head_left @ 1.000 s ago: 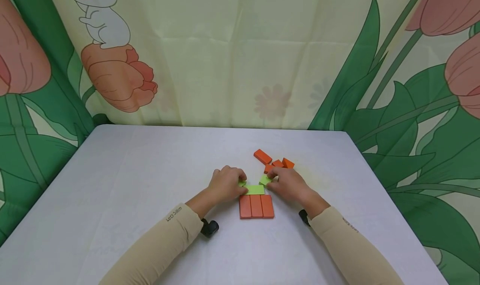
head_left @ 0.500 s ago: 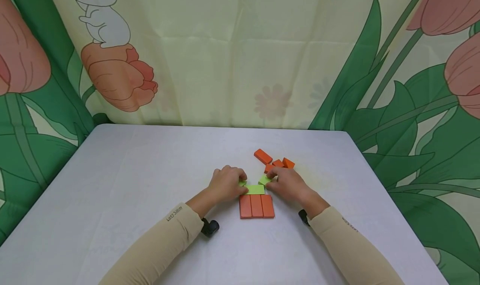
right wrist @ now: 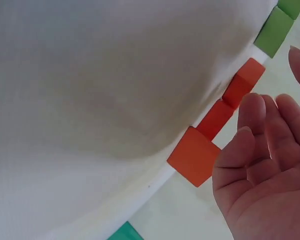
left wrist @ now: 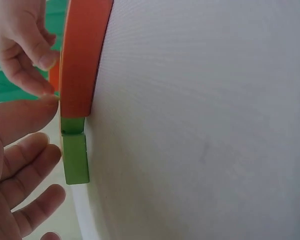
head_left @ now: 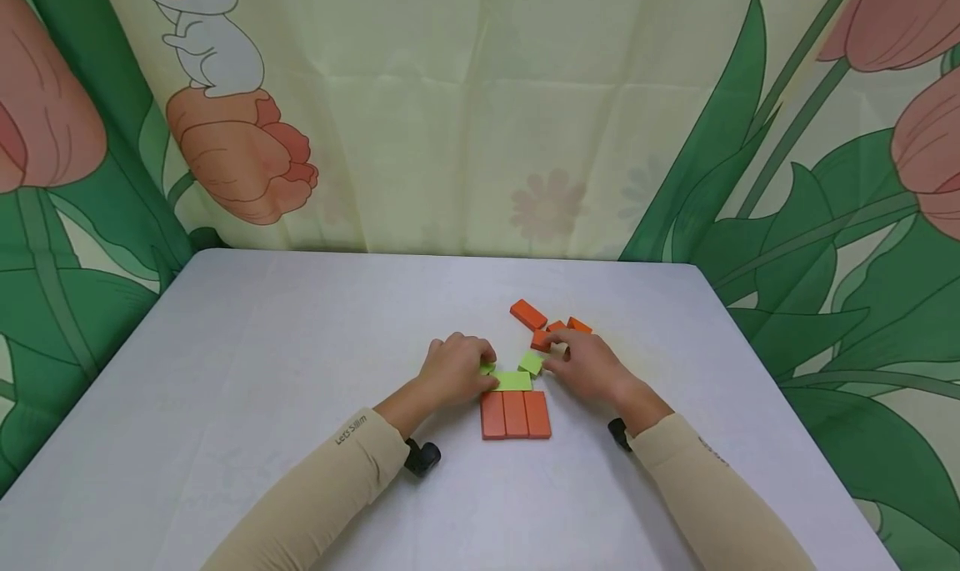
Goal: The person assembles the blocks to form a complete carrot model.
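Three orange-red rectangular blocks (head_left: 516, 415) lie side by side in front of me. A green rectangular block (head_left: 513, 381) lies against their far edge. My left hand (head_left: 456, 369) has index finger and thumb around a small green block (head_left: 486, 369) at that block's left end, partly covered by the fingers. Another green block (head_left: 531, 363) lies angled at the right end, just left of my right hand (head_left: 592, 369). The right thumb and fingers are apart, with the index fingertip close to an orange block (head_left: 540, 340). Green blocks (left wrist: 76, 159) also show below the left fingers in the left wrist view.
Beyond the green blocks lie a long orange block (head_left: 528, 314) and several smaller orange ones, including a triangular block (head_left: 579, 325). All are on a white-covered table (head_left: 300, 346). A printed curtain (head_left: 420, 137) hangs behind its far edge.
My right hand has let go of the angled green block and shifted slightly right, its thumb and fingers spreading. The left hand stays in place at the small green block.
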The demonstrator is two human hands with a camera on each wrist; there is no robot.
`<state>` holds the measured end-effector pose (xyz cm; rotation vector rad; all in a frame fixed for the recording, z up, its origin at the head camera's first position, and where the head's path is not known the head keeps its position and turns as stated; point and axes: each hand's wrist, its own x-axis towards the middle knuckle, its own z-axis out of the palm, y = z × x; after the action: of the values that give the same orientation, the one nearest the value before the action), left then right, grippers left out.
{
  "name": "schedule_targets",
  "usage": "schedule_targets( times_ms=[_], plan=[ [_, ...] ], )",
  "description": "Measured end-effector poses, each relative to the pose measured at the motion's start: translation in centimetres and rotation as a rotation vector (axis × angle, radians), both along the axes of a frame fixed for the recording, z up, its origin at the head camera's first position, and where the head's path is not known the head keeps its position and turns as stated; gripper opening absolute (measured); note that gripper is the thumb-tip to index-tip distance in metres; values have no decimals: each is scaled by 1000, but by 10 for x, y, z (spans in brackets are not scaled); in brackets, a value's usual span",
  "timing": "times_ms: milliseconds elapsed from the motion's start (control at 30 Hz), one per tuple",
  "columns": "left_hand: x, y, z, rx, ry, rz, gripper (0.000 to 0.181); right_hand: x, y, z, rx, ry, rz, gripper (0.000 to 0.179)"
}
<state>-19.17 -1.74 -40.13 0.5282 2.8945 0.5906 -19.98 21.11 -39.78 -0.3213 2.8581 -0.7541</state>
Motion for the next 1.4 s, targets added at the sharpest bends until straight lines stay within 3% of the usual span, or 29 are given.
schedule_targets(
  times_ms=[233, 500, 933, 1400],
  plan=[
    [1, 0, 0, 1, -1, -3, 31, -2, 5, -1, 54, -15, 39, 42],
    [0, -1, 0, -1, -11, 2, 31, -2, 12, 1, 84, 16, 21, 32],
    [-2, -12, 4, 24, -101, -116, 50, 2, 16, 5, 139, 51, 46, 25],
    [0, -14, 1, 33, -100, -115, 49, 5, 16, 3, 126, 13, -8, 33]
  ],
)
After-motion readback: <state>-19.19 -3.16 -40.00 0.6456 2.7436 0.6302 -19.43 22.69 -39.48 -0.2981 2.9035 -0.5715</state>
